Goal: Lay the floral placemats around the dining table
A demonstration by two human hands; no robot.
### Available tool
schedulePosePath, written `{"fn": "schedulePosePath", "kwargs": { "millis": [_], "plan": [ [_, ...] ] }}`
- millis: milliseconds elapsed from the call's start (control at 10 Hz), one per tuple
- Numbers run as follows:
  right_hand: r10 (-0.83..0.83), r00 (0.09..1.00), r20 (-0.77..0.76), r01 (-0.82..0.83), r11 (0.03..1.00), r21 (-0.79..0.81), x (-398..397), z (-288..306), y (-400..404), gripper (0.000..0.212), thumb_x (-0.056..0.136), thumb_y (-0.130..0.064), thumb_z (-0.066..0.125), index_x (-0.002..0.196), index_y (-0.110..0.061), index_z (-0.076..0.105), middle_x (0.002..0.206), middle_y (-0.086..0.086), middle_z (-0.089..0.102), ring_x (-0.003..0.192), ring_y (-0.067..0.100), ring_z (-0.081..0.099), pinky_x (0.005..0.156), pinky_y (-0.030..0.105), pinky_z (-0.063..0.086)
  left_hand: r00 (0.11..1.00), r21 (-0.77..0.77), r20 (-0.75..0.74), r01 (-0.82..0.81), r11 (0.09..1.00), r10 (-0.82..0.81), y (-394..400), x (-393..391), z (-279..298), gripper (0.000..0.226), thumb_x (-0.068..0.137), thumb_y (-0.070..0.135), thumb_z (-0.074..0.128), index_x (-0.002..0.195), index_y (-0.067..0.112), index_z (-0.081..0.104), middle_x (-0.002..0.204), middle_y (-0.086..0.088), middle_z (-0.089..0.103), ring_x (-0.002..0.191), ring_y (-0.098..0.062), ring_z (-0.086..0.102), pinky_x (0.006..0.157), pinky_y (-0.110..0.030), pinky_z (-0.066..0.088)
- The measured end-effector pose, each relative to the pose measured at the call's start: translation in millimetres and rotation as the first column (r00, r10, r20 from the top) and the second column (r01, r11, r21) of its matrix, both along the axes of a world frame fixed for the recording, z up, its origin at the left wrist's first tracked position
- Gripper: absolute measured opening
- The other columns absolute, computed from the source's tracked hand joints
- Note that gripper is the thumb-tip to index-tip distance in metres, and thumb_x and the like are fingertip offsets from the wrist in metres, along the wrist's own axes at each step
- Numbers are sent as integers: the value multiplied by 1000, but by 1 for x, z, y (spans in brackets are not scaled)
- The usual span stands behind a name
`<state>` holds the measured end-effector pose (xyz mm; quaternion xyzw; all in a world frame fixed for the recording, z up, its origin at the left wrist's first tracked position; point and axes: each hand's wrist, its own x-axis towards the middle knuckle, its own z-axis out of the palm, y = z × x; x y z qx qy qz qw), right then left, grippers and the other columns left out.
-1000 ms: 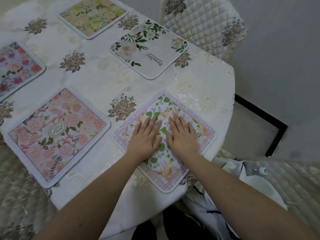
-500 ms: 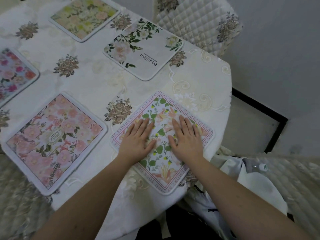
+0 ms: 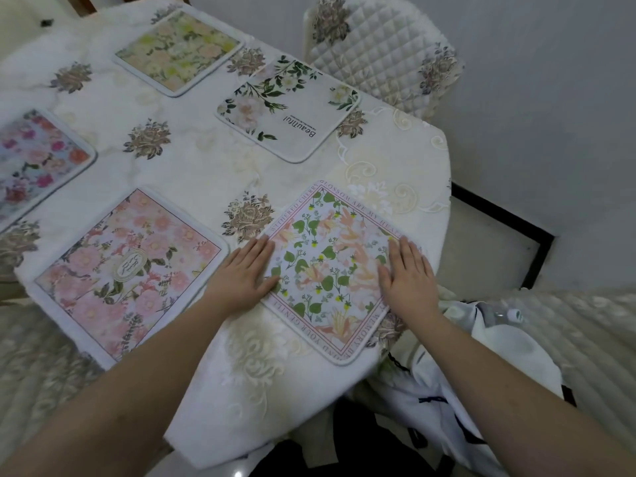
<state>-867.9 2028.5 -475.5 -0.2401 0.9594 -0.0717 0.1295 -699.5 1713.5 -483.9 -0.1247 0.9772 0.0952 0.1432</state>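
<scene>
Head view, single entry: dining table (image 3: 192, 173), round, draped in a white cloth with brown rose motifs, its rim curving past the right side of the leaf-print placemat (image 3: 330, 270). That placemat lies flat at the near right of the tabletop, turned cornerwise, its near corner and its right corner both close to the cloth's drop. Left hand (image 3: 244, 277), fingers straight and together, lies palm down across the mat's left edge, partly on mat, partly on cloth. Right hand (image 3: 407, 277), fingers straight and slightly spread, lies flat on the mat's right edge, close to the table rim. Bare cloth shows between this mat and the pink rose placemat (image 3: 127, 270) to its left; a brown rose motif sits in the gap above. White "Beautiful" placemat (image 3: 292, 108) lies farther back, well apart. Yellow-green placemat (image 3: 179, 49) lies at the far side; a red-and-blue placemat (image 3: 38, 160) at the left, cut off by the frame. Quilted chair (image 3: 382, 46) stands against the far right rim. White garment (image 3: 457, 352) lies just beyond the near right rim, below the right forearm.
</scene>
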Motion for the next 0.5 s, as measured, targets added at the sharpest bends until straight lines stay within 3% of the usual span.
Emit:
{"fn": "schedulePosePath", "kwargs": {
  "millis": [100,200,300,500],
  "plan": [
    [-46,999,28,44,996,79,10,11,6,69,103,-52,21,159,-15,5,167,5,4,153,20,4,124,41,5,998,-33,48,38,999,-37,-7,15,5,78,92,74,3,155,32,-20,163,11,-23,150,-7,-19,124,-35,-5],
    [-99,993,61,88,984,157,26,25,7,70,102,-56,22,158,-14,15,166,7,11,152,22,11,123,44,10,997,-63,59,51,997,-47,-4,32,10,73,98,65,8,156,27,-17,164,7,-20,152,-10,-13,124,-36,-4],
    [-158,984,76,143,974,177,56,39,6,68,102,-56,21,155,-13,24,165,9,16,151,23,15,122,44,14,995,-80,83,58,995,-52,1,49,18,69,103,57,13,158,23,-11,167,3,-13,154,-14,-8,123,-38,-3],
    [-238,966,100,220,962,165,134,67,1,67,102,-56,17,157,-17,18,166,7,9,152,23,13,122,44,12,988,-115,47,151,982,-146,23,64,56,67,104,54,22,160,21,7,168,-2,11,154,-20,6,123,-43,4]
  ]
}}
